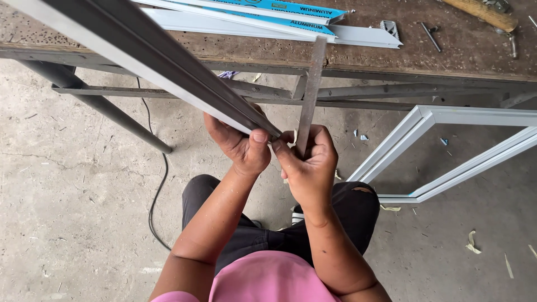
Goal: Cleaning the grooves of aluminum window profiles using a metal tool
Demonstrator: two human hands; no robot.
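My left hand [239,144] grips the near end of a long grey aluminium profile [140,59] that runs up and away to the upper left. My right hand [309,165] holds a flat metal file [311,92] upright, its lower end pinched in my fingers right beside the profile's cut end. The two hands touch each other at the profile's tip. Below them are my dark trousers and pink shirt.
A worn wooden workbench [447,61] spans the top, carrying blue-wrapped aluminium strips [268,17], a bolt and a wooden handle. A white aluminium frame [447,151] lies on the concrete floor at right. A black cable [159,184] trails on the left, near a bench leg.
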